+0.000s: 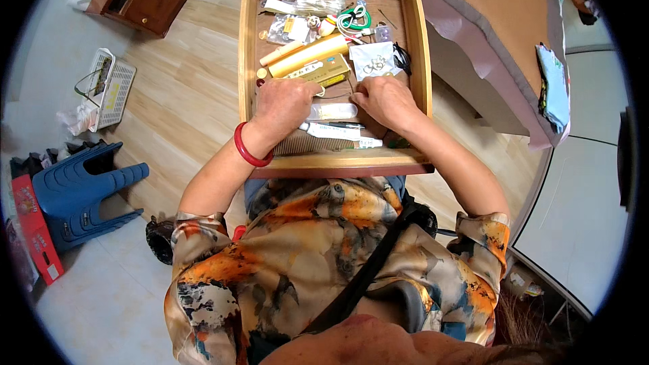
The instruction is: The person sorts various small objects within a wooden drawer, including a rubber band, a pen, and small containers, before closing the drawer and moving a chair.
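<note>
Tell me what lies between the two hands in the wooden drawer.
In the head view, a small clear plastic case lies between the left hand and right hand.

- Bright, even daylight fills the room; colours read clearly.
- Shadows are soft and short, lying under the hands inside the wooden drawer [334, 155].
- Mild glare on the pale floor [101, 297].
- Fisheye bending curves straight edges; corners are black.
- Slight softness toward the rim.
</note>
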